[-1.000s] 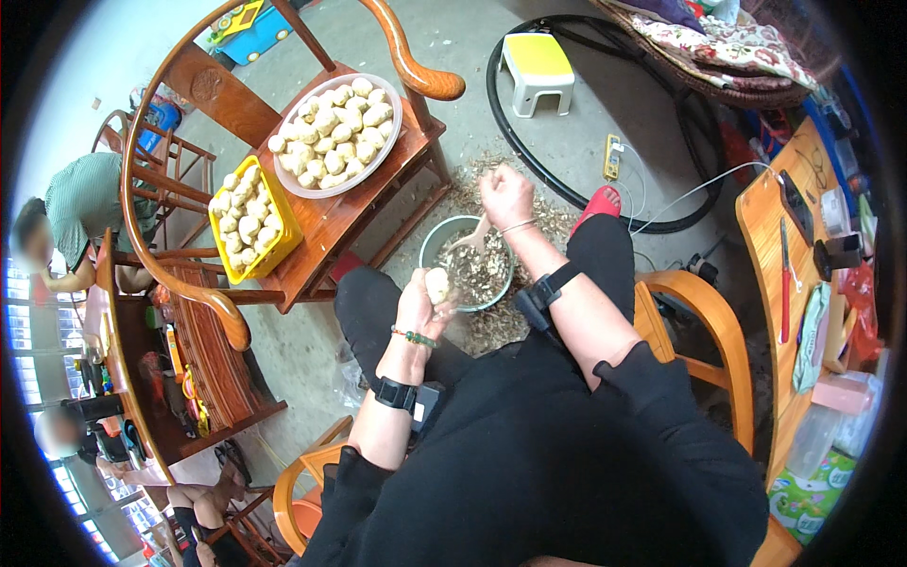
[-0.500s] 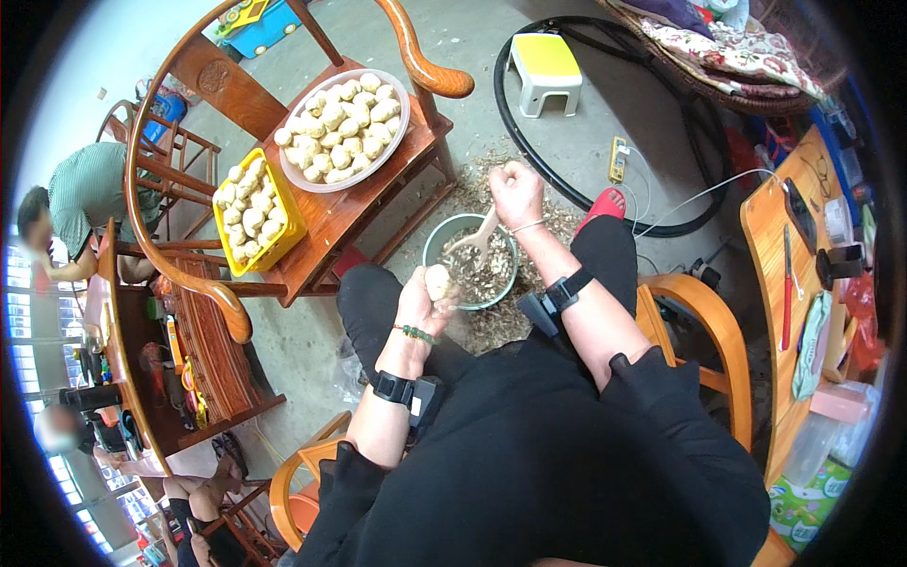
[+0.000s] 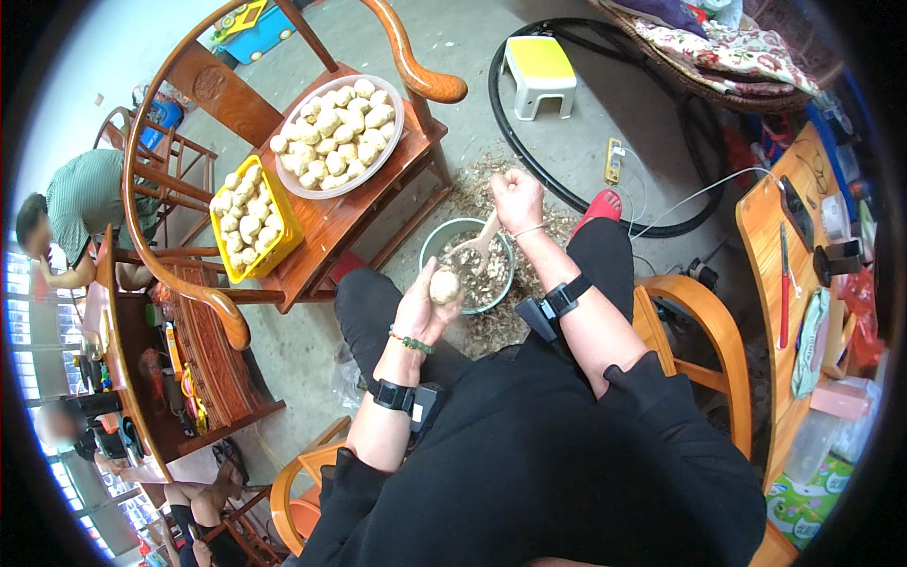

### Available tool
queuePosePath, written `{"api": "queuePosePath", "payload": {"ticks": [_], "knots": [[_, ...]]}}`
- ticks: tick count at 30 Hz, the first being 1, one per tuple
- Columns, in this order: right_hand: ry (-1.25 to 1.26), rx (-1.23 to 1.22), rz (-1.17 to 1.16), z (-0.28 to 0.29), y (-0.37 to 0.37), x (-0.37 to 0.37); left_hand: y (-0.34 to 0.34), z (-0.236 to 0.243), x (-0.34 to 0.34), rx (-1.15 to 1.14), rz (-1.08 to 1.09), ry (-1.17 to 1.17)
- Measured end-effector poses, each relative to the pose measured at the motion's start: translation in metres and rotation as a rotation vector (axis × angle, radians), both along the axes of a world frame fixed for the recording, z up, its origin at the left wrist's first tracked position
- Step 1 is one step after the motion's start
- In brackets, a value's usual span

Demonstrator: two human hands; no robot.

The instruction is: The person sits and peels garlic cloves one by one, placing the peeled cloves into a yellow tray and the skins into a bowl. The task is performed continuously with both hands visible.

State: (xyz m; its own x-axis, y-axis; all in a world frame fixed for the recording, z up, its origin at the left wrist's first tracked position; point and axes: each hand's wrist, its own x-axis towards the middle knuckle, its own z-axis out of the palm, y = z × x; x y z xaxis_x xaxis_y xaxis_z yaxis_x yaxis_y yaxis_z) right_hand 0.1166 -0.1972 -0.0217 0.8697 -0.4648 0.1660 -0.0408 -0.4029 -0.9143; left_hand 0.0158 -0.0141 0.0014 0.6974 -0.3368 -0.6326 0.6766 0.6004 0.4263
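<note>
My left hand [image 3: 422, 312] cups a round, pale peeled tuber [image 3: 444, 286], with the fingers wrapped around its underside and the thumb along its side. Just beyond it, my right hand [image 3: 519, 200] is closed in a fist around the handle of a wooden spoon [image 3: 479, 248]. The spoon's broad end slants down toward my left hand, over a round greenish basin [image 3: 511, 277] on the floor between my legs. Brown and whitish peelings [image 3: 488, 282] lie inside the basin. The spoon and the tuber look apart.
On a wooden armchair [image 3: 295, 241] at the left stand a white bowl [image 3: 401, 113] and a yellow basket [image 3: 284, 248], both full of similar tubers. Peelings [image 3: 505, 331] litter the floor. A yellow-topped stool [image 3: 540, 71], black hose [image 3: 505, 123] and power strip [image 3: 614, 161] lie ahead. Two people are at left.
My left hand has turned the tuber, so its rounded face now shows more fully. The right hand and spoon are nearly where they were, and the whole view has shifted slightly.
</note>
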Motion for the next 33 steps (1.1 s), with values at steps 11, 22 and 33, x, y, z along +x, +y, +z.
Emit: {"api": "queuePosePath", "payload": {"ticks": [11, 22, 33], "knots": [[-0.038, 0.034, 0.089, 0.023, 0.02, -0.012, 0.004, -0.032, 0.002, 0.384, 0.155, -0.178], [-0.022, -0.043, 0.025, 0.012, 0.013, 0.0, 0.005, -0.016, 0.001, 0.346, 0.172, -0.054], [-0.042, -0.142, 0.009, 0.007, 0.016, 0.008, 0.013, -0.046, 0.001, 0.711, 0.151, -0.393]]}}
